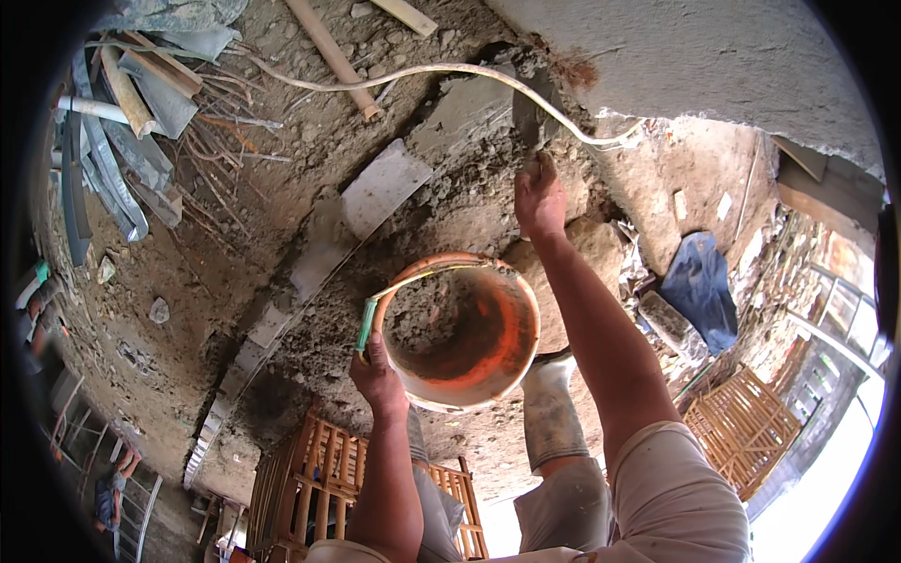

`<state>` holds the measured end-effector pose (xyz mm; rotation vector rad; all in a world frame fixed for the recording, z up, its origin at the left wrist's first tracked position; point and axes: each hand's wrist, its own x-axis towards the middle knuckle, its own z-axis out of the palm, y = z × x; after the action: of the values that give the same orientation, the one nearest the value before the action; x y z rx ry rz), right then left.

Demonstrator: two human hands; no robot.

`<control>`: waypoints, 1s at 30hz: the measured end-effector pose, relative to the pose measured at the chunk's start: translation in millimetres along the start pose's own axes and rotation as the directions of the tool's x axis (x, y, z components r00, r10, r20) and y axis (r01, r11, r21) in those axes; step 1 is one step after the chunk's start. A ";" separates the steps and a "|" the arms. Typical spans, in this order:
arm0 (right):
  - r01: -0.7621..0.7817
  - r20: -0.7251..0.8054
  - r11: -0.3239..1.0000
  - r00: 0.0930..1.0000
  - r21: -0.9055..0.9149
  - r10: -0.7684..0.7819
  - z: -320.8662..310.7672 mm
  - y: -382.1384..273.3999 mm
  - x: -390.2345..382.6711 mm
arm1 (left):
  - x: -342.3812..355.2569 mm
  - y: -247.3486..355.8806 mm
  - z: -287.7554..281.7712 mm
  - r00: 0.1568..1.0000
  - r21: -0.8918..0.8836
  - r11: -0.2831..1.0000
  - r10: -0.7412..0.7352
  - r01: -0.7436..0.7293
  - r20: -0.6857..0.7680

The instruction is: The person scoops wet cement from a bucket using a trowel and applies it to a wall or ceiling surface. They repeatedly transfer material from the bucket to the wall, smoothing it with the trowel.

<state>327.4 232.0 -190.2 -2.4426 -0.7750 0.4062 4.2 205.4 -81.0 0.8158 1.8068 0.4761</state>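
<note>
My left hand [377,375] grips an orange bucket [496,347] at its left side, by the green-sleeved handle [366,324]. Grey wet mortar [422,319] lies inside it. Higher up, my right hand [540,195] is closed around a trowel, whose dark blade [530,117] rests on the fresh mortar along a low ledge. A pale flat block [385,188] forms part of that ledge, to the left of the trowel. My legs show below the bucket.
A concrete slab [713,66] juts at upper right, with a pale hose [422,68] crossing nearby. Scrap metal and wood [136,131] lie upper left, a blue cloth [699,291] at right. Bamboo racks [732,427] stand below. Another person [108,497] is at lower left.
</note>
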 end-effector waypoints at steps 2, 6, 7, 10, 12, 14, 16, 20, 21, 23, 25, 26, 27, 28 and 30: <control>-0.061 -0.039 0.998 0.997 0.025 0.062 12.1 -5.0 12.4 | 1.8 -2.1 -4.3 0.999 0.000 1.000 -0.014 0.014 0.029; -0.018 -0.079 0.994 0.997 -0.104 0.010 22.1 0.4 17.1 | 3.3 -7.6 -4.5 0.999 -0.034 0.999 -0.028 0.029 0.038; -0.024 -0.091 0.992 0.996 -0.125 0.013 21.2 4.6 16.1 | 3.8 -10.4 -4.0 0.999 -0.018 0.999 -0.035 0.036 0.038; -0.089 -0.036 0.988 0.996 -0.124 0.085 17.8 3.4 4.8 | 4.1 -12.4 -5.8 0.999 -0.002 1.000 -0.031 0.031 0.015; -0.200 0.114 0.977 0.972 -0.067 0.207 9.8 -9.3 -11.0 | 1.4 -4.1 -3.4 1.000 -0.038 0.999 -0.002 0.001 -0.012; -0.259 0.163 0.964 0.951 -0.055 0.264 7.7 -11.9 -26.4 | 2.9 -7.8 -7.1 1.000 -0.005 1.000 -0.027 0.027 0.005; -0.290 0.234 0.957 0.928 -0.030 0.289 6.3 -14.5 -35.9 | 4.9 -12.1 -7.9 0.999 -0.003 0.999 -0.034 0.034 0.024; -0.199 0.232 0.980 0.955 0.026 0.187 22.3 -5.4 -23.4 | 2.4 -5.4 -4.5 0.998 -0.035 0.999 -0.018 0.020 0.052; -0.165 0.193 0.984 0.970 0.062 0.150 25.3 -6.3 -14.4 | 1.5 -2.8 -3.5 0.998 -0.037 0.999 -0.021 0.023 0.057; -0.193 0.216 0.980 0.960 0.046 0.179 26.9 -11.0 5.4 | 0.5 -0.8 -4.9 0.999 0.007 0.999 -0.045 0.045 0.024; -0.199 0.207 0.979 0.961 0.053 0.184 28.5 -9.1 22.4 | -1.1 0.2 -4.3 0.999 0.009 0.999 -0.044 0.044 0.017; -0.177 0.187 0.983 0.968 0.038 0.167 30.8 1.4 26.6 | -1.3 0.3 -1.1 0.999 -0.013 0.999 -0.033 0.033 0.030; -0.155 0.166 0.988 0.975 0.021 0.149 32.1 12.1 29.1 | -1.6 0.5 2.7 0.999 -0.036 0.999 -0.022 0.024 0.046; -0.131 0.156 0.991 0.979 0.010 0.128 32.5 11.8 30.2 | -0.8 -0.2 2.9 0.999 -0.026 0.999 -0.024 0.025 0.044; -0.329 0.268 0.920 0.925 0.211 0.269 26.9 14.8 29.6 | 0.3 -1.1 5.5 0.998 -0.010 1.000 -0.030 0.030 0.049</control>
<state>345.7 250.5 -224.0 -2.2957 -0.4020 0.8708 9.0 204.6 -83.9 0.7859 1.7680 0.4423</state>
